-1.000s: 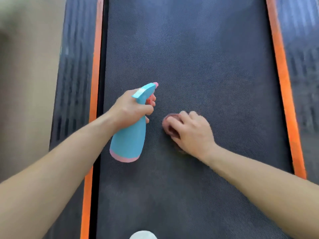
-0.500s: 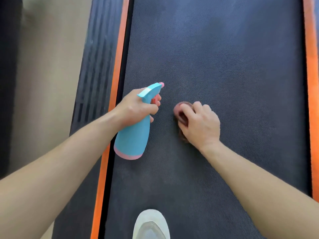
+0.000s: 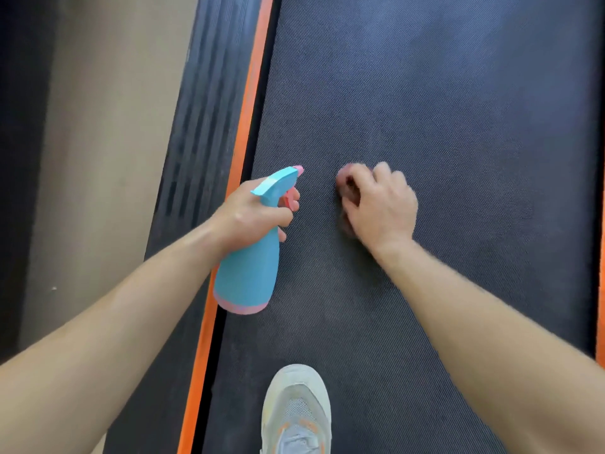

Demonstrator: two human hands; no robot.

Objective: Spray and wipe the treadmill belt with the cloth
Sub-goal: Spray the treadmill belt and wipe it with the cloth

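Note:
The dark textured treadmill belt (image 3: 458, 126) fills most of the view. My left hand (image 3: 252, 214) grips the neck of a blue spray bottle (image 3: 248, 273) with a pink base and pink nozzle tip, held above the belt's left edge, nozzle pointing forward. My right hand (image 3: 383, 204) presses a small bunched pinkish-brown cloth (image 3: 345, 185) onto the belt, just right of the bottle. Most of the cloth is hidden under my fingers.
An orange stripe (image 3: 242, 152) and a ribbed dark side rail (image 3: 203, 126) run along the belt's left side, with beige floor (image 3: 108, 126) beyond. A light sneaker (image 3: 296, 411) stands on the belt at the bottom. A sliver of orange stripe (image 3: 600, 339) shows at the right edge.
The view has shifted so the treadmill sits further right and the sneaker has come into sight. My right hand with the cloth has slid slightly forward on the belt. The bottle stays held.

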